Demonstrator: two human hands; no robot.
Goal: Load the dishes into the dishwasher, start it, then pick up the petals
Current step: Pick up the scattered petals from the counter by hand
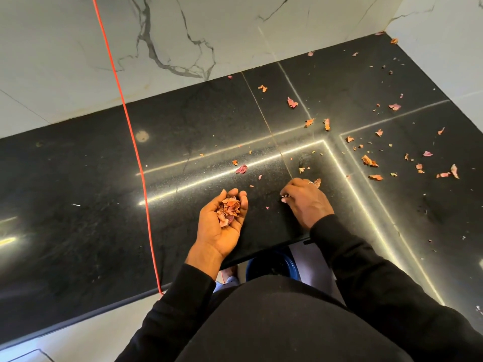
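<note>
A plain black long-sleeved top (274, 322) is worn, with no print or marking to be seen on it. The left sleeve (167, 309) and the right sleeve (366, 270) are lightly creased and end at the wrists. The left hand (222, 226) is left bare. A small ring (310, 182) is worn on a finger of the right hand (305, 202).

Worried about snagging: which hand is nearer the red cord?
Left. The left hand, cupping petals, is right of the red cord; the right hand is farther right again, low over the counter.
</note>
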